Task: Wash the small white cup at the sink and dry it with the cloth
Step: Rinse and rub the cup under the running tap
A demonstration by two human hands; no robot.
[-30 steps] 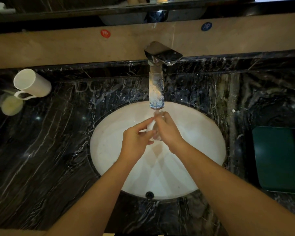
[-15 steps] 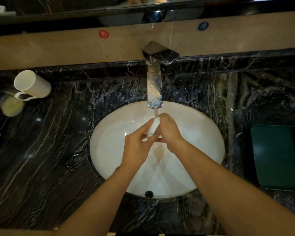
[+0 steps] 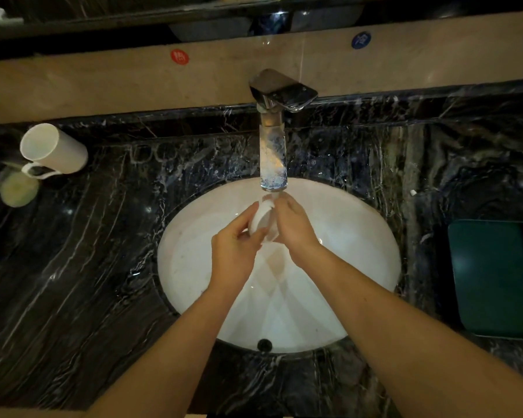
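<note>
The small white cup point(image 3: 262, 220) is tilted on its side over the white oval sink point(image 3: 360, 236), right under the spout of the chrome faucet point(image 3: 273, 158), where water runs onto it. My left hand point(image 3: 234, 251) holds the cup from the left, with fingers curled against its wall. My right hand point(image 3: 293, 226) grips it from the right and hides its far side. A dark green cloth point(image 3: 495, 279) lies flat on the counter at the right.
A tall white mug point(image 3: 53, 150) with a handle stands at the far left of the black marble counter point(image 3: 88, 282), with a pale round object point(image 3: 17, 188) beside it. The faucet lever point(image 3: 284, 90) sits above the spout. The drain overflow hole point(image 3: 264, 344) is at the sink's near edge.
The cup has turned in my hands and shows more of its white body under the stream. Both hands shifted slightly around it and stay over the sink.
</note>
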